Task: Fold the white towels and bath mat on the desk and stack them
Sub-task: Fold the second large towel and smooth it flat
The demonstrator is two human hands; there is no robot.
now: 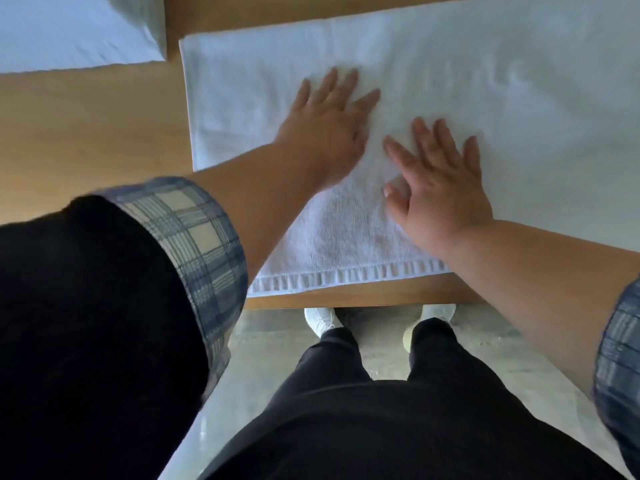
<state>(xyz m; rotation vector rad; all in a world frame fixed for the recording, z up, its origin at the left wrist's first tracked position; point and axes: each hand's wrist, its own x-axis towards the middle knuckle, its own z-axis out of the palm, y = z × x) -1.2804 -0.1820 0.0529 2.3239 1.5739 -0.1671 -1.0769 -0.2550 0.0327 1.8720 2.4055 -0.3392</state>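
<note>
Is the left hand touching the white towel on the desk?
Touching. The head view shows the left hand lying flat on the white towel, fingers straight.

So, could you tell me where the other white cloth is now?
In the head view the other white cloth lies at the far left of the desk, apart from the spread towel under the left hand and right hand.

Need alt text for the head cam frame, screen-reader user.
The left hand and right hand lie flat, fingers straight, on a white towel spread over a wooden desk. A second white cloth lies at the far left.
</note>
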